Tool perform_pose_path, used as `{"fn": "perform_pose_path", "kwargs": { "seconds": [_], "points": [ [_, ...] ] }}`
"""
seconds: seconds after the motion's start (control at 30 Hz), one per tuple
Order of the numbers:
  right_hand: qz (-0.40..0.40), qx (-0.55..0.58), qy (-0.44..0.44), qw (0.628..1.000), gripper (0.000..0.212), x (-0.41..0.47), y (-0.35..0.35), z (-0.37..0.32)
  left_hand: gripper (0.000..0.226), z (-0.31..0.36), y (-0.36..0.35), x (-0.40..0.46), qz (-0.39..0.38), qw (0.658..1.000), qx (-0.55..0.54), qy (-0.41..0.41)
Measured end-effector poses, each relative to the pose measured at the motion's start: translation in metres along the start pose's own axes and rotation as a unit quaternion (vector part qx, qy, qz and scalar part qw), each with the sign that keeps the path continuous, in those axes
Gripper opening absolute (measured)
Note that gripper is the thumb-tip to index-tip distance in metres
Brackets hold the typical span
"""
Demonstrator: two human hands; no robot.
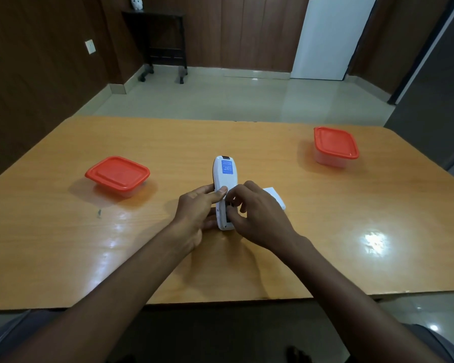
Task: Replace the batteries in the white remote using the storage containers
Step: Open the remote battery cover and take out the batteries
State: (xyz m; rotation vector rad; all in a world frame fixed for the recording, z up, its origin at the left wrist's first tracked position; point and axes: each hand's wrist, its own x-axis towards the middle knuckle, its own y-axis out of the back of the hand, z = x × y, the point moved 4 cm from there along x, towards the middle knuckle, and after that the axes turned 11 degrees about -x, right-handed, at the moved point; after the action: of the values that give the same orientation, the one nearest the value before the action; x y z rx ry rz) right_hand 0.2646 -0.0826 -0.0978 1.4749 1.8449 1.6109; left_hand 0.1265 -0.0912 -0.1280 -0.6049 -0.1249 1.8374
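**Hands on the white remote**

I see the white remote (223, 189) back side up in the middle of the desk (63, 252). My left hand (194, 213) grips its side. My right hand (257, 216) pinches at the open battery slot. Two red-lidded containers sit near the left edge (117, 175) and the far right corner (336, 145).

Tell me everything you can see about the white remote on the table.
The white remote is a long, rounded body that looks like plastic, lying back side up near the middle of the wooden table, lengthwise away from the person. A blue label sits near its far end, next to a dark tip. The left hand grips its left side, thumb on the back. The right hand has its fingers at the lower back, where a dark opening shows. A flat white piece, possibly its cover, lies just right.
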Motion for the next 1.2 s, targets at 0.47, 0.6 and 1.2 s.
{"fn": "perform_pose_path", "kwargs": {
  "seconds": [0.47, 0.6, 1.2],
  "points": [
    [-0.012, 0.078, -0.027, 0.997, 0.013, 0.006, 0.008, 0.005, 0.04, 0.007, 0.0, -0.005, -0.002, 1.0, -0.009, -0.01],
    [0.016, 0.143, -0.083, 0.986, 0.014, 0.007, 0.012, 0.011, 0.037, 0.009, 0.004, -0.002, 0.022, 1.0, -0.012, -0.009],
    [-0.075, -0.143, -0.105, 0.981, 0.013, 0.004, 0.002, 0.034, 0.033, 0.006, 0.007, -0.004, 0.046, 0.999, -0.001, -0.002]
  ]
}}
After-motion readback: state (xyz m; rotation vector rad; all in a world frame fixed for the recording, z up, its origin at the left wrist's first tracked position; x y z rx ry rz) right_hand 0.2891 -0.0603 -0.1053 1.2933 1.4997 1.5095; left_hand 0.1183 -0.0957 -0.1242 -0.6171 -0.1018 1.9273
